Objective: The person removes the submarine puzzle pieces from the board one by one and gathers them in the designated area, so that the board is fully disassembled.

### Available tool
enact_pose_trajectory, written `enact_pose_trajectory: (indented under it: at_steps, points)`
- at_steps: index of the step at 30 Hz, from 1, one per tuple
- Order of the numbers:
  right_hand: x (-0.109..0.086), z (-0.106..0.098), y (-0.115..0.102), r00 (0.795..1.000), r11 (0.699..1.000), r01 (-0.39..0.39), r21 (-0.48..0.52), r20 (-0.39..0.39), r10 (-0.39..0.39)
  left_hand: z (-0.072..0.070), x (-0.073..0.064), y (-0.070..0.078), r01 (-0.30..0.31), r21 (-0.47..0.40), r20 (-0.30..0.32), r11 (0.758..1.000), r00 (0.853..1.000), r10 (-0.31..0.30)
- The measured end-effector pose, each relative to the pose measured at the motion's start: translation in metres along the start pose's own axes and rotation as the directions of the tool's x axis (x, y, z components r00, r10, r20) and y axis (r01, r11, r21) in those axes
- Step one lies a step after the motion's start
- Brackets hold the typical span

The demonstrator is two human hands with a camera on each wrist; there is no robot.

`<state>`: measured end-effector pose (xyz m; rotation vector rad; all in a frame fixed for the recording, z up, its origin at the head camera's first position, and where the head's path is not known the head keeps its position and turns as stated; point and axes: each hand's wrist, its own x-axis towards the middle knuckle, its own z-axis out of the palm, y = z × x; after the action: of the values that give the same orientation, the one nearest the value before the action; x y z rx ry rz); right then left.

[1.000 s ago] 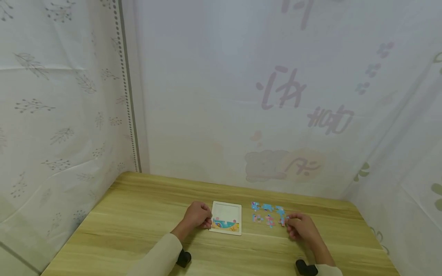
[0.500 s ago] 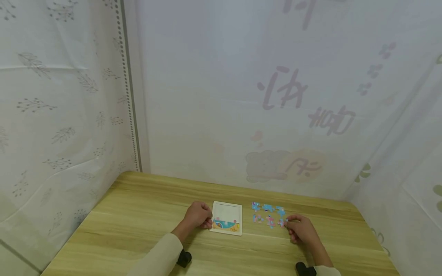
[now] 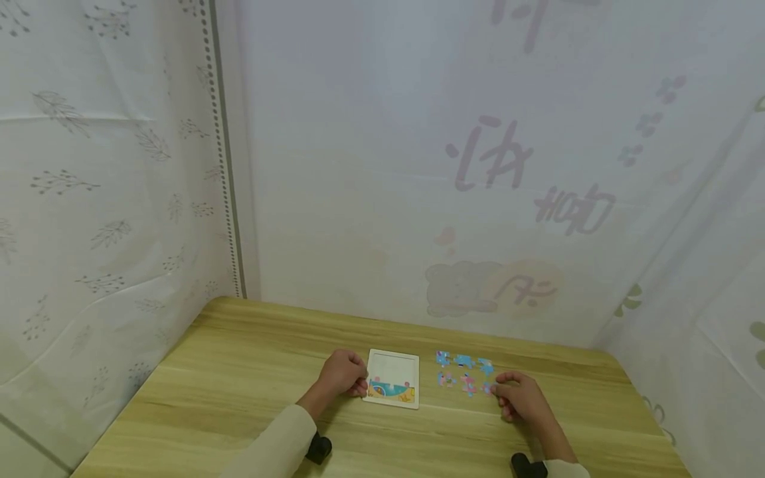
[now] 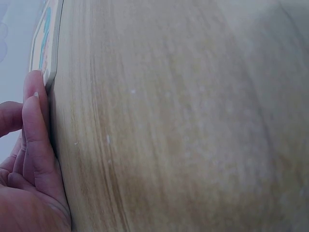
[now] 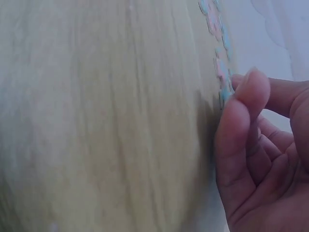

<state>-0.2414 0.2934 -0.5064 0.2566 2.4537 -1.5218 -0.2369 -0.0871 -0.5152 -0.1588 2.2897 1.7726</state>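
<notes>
Near the table's middle lies a cream puzzle tray point(image 3: 388, 364), its bottom part filled with a teal and orange beach picture. My left hand point(image 3: 342, 372) rests at the tray's left edge. In the left wrist view the fingertips point(image 4: 35, 84) touch the tray's near corner point(image 4: 52, 67). Several blue and pink jigsaw pieces lie to the right in two rows, among them a blue piece point(image 3: 463, 360) and a pink piece point(image 3: 468, 384). My right hand point(image 3: 521, 393) pinches the right-hand jigsaw piece point(image 3: 487, 388) of the nearer row between thumb and forefinger; the fingertips partly hide it.
A wood-grain table point(image 3: 263, 345) lies under everything. Patterned pale curtains point(image 3: 358, 166) hang behind it and at both sides. A black wrist mount point(image 3: 319, 449) is on the left wrist, another wrist mount point(image 3: 528, 466) on the right.
The piece at my right fingertips has shifted slightly away from the upper right piece and now sits in line with the nearer row. My left hand and the tray have stayed put.
</notes>
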Motion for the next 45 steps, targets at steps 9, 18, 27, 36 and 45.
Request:
enact_pose_trajectory:
  at_steps: [9, 18, 27, 36, 45]
  points:
    - [0.001, 0.014, -0.025, 0.997, 0.997, 0.076, 0.028, 0.021, -0.076, -0.002, -0.003, 0.004, 0.002, 0.002, 0.000, 1.000, 1.000, -0.002]
    - [-0.003, 0.052, -0.052, 0.969, 0.985, 0.171, 0.021, 0.176, -0.172, -0.001, -0.003, 0.004, 0.003, -0.003, 0.001, 1.000, 1.000, -0.003]
    - [-0.008, 0.097, -0.071, 0.924, 0.973, 0.222, 0.066, 0.304, -0.232, -0.001, -0.002, 0.002, 0.003, -0.010, -0.001, 1.000, 1.000, -0.003]
    - [-0.013, 0.140, -0.084, 0.903, 0.973, 0.227, 0.041, 0.365, -0.226, -0.002, -0.003, 0.002, -0.001, -0.011, 0.001, 1.000, 1.000, 0.001]
    - [-0.017, 0.166, -0.087, 0.885, 0.970, 0.241, 0.033, 0.402, -0.233, -0.002, -0.007, 0.007, -0.015, 0.006, 0.003, 1.000, 1.000, 0.015]
